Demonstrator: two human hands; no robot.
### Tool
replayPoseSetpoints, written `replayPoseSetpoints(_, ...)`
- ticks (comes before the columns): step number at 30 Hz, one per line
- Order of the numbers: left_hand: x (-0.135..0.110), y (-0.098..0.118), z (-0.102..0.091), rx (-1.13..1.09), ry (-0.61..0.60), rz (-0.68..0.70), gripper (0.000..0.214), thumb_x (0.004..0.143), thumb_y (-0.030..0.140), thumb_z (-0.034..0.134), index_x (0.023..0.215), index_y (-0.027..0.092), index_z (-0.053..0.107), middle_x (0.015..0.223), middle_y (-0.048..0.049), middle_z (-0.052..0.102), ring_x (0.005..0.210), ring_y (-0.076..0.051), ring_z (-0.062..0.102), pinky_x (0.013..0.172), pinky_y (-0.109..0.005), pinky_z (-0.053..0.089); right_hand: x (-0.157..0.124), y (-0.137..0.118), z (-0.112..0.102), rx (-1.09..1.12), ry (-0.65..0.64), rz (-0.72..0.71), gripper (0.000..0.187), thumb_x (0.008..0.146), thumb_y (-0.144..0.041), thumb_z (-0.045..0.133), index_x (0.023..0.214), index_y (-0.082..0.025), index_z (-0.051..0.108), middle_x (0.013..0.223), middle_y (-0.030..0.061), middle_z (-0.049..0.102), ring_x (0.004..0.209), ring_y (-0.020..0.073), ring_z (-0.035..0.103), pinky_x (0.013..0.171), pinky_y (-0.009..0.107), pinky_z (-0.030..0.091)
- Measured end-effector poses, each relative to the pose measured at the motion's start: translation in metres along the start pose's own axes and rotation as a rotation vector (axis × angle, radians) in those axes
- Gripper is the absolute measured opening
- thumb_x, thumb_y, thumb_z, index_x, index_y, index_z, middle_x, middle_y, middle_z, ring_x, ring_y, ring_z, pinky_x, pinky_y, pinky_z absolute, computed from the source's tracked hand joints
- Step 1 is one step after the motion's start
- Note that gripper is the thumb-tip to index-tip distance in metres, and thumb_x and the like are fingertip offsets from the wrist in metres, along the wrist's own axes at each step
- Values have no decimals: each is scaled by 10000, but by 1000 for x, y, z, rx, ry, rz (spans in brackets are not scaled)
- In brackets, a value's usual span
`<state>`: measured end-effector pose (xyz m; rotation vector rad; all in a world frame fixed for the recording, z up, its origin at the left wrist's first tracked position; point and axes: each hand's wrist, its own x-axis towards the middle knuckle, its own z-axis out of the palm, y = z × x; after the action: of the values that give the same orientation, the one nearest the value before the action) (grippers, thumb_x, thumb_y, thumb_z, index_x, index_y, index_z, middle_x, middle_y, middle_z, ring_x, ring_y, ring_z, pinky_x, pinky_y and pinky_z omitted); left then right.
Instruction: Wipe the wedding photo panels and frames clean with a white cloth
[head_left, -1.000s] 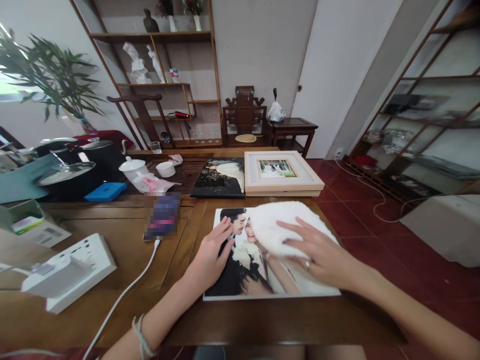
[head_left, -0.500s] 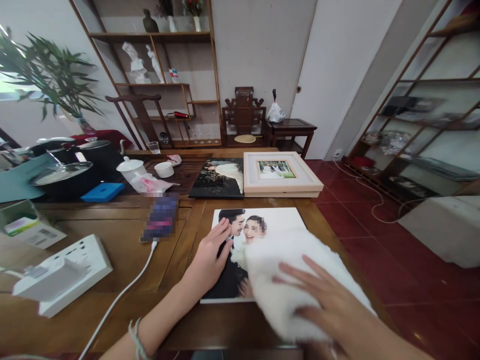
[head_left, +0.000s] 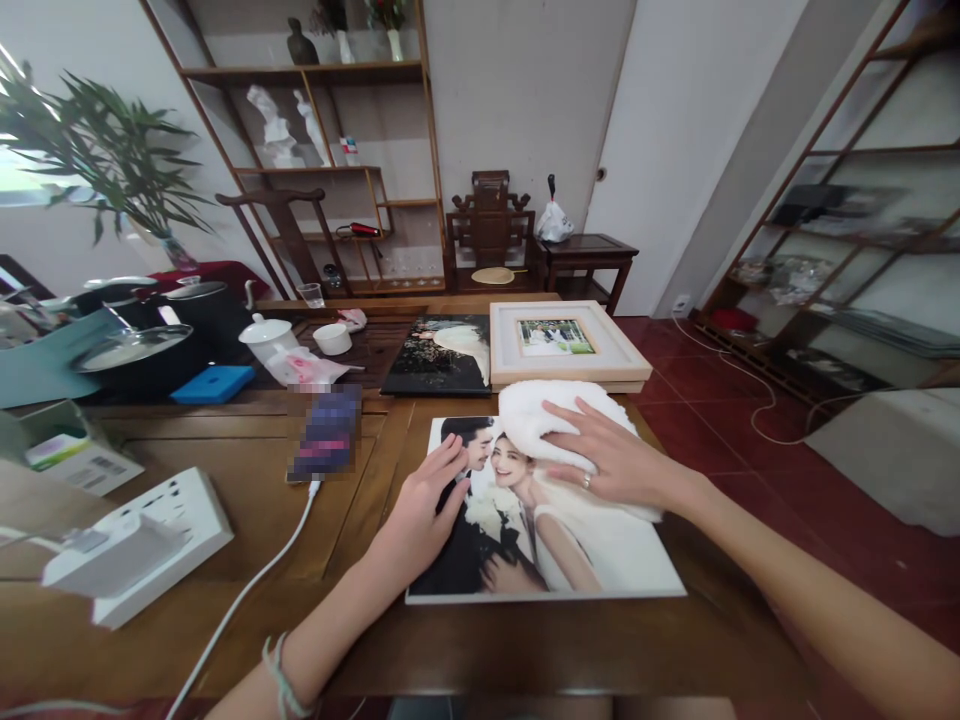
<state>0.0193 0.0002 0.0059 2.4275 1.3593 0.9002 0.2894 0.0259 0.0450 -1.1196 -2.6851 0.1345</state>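
Note:
A large frameless wedding photo print [head_left: 600, 560] lies flat on the wooden table [head_left: 352, 520] in front of me. My left hand [head_left: 420, 520] rests flat on the print's left edge, fingers stretched out. My right hand [head_left: 611, 455] presses flat on a white fluffy cloth [head_left: 532, 415] that lies over the print's upper right part. A ring shows on one finger of that hand.
Behind the print lie a dark photo panel [head_left: 442, 355] and a light wooden framed photo [head_left: 559, 345]. A phone [head_left: 326, 432] on a white cable and a white power strip [head_left: 142, 540] sit at the left. Pots [head_left: 135, 345], a teapot and cups stand at the far left.
My right hand has slid the white cloth from the print's lower right corner up to its upper right part. The left hand has stayed on the left edge.

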Motion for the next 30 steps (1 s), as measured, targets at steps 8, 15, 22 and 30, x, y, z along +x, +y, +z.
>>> replayPoseSetpoints(8, -1, 0, 2, -1, 27, 0, 359, 895, 234, 458, 1181, 74, 603, 1301, -179, 559, 1255, -246, 484, 1037, -424, 412, -31, -46, 7, -27, 25, -37, 297, 898, -239, 463, 1154, -254, 613, 1416, 59, 438, 1370, 302, 216, 1073, 621, 179)
replayPoseSetpoints(15, -1, 1, 2, -10, 8, -20, 352, 894, 229, 459, 1181, 85, 604, 1317, -173, 546, 1269, -246, 467, 1051, -425, 396, -73, -104, 21, -26, 27, -157, 467, 802, -169, 531, 1267, -206, 545, 1367, 57, 486, 1303, 254, 376, 1102, 470, 270)
replayPoseSetpoints(22, -1, -1, 2, -11, -1, 3, 346, 899, 226, 451, 1182, 101, 605, 1312, -170, 551, 1268, -253, 468, 1039, -448, 410, -37, -61, 0, 19, -54, -40, 330, 845, -214, 495, 1147, -250, 621, 1393, 72, 464, 1345, 293, 286, 1077, 602, 208)
replayPoseSetpoints(30, -1, 1, 3, -8, 11, -30, 344, 895, 228, 456, 1179, 110, 611, 1312, -170, 551, 1266, -257, 468, 1038, -450, 410, -4, -20, 2, -60, 79, 104, 343, 930, -232, 382, 1201, -246, 591, 1335, 82, 529, 1326, 284, 333, 1069, 603, 228)
